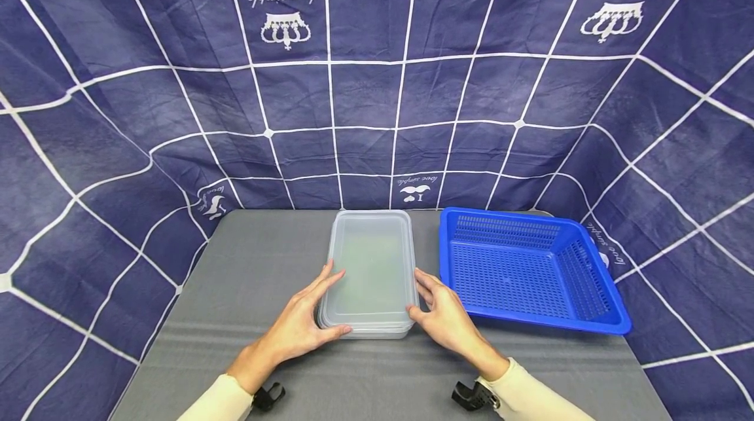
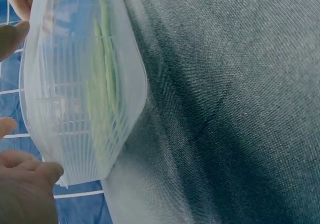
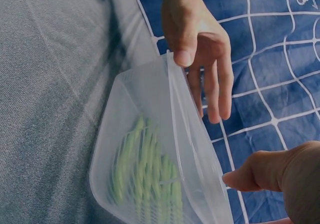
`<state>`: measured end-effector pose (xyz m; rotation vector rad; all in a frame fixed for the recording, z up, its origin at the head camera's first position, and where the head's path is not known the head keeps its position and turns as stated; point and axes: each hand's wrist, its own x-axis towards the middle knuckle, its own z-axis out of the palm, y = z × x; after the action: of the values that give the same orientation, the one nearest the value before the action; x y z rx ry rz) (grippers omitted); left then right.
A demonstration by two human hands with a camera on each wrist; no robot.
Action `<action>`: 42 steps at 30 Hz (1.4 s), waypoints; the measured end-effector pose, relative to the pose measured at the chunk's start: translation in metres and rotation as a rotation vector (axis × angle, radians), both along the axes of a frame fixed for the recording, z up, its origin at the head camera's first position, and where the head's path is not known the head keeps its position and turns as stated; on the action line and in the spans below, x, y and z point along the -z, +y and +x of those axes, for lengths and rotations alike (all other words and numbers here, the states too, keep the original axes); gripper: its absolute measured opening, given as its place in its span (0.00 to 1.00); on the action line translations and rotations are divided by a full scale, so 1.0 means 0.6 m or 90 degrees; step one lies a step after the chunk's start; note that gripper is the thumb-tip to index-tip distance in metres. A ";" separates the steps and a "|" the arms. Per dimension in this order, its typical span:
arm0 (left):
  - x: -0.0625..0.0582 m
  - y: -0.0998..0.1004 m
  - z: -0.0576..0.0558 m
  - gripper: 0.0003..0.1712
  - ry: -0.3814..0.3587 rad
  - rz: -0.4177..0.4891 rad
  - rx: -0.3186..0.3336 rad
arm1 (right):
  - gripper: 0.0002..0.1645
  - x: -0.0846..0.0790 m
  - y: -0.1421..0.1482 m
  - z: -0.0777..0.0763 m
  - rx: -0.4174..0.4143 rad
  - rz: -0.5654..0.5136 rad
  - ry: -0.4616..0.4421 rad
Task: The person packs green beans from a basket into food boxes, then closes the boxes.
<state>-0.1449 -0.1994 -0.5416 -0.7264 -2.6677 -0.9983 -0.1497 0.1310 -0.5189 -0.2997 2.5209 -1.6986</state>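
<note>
A translucent plastic food container (image 1: 370, 334) with a clear lid (image 1: 371, 264) sits on the grey cloth in the head view. Through its wall, long green beans (image 3: 145, 159) show in the right wrist view, and fainter in the left wrist view. My left hand (image 1: 299, 326) is at the container's near left corner, thumb along the front edge, fingers extended by the left edge. On the opposite side, my right hand (image 1: 444, 319) touches the lid's right edge with thumb and fingers relaxed. Some right fingers are hidden in the right wrist view.
A blue plastic basket (image 1: 506, 319) with perforated walls stands right of the container, close to my right hand. Grey cloth (image 1: 259, 264) covers the table. Dark blue fabric (image 1: 365, 93) with white lines rises behind and at both sides.
</note>
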 end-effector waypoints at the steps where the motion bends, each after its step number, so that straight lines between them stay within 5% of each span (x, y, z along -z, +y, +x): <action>1: -0.001 0.000 -0.001 0.63 0.001 0.004 -0.001 | 0.48 0.000 0.000 0.000 0.001 0.001 -0.002; 17: 0.004 -0.005 -0.004 0.70 -0.048 -0.025 -0.030 | 0.39 -0.014 -0.007 0.003 0.016 0.183 0.066; 23: 0.004 -0.005 -0.005 0.69 -0.057 -0.007 -0.014 | 0.38 -0.004 -0.005 0.002 0.006 0.167 0.130; 36: 0.008 -0.009 -0.004 0.68 -0.047 0.042 -0.025 | 0.40 -0.029 -0.013 -0.001 0.054 0.092 -0.002; 42: 0.015 -0.022 0.002 0.68 -0.020 0.015 -0.018 | 0.43 -0.028 -0.007 0.007 -0.008 0.105 -0.021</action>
<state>-0.1435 -0.2126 -0.5505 -0.6722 -2.6808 -1.0400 -0.1455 0.1268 -0.5020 -0.2720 2.6085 -1.4663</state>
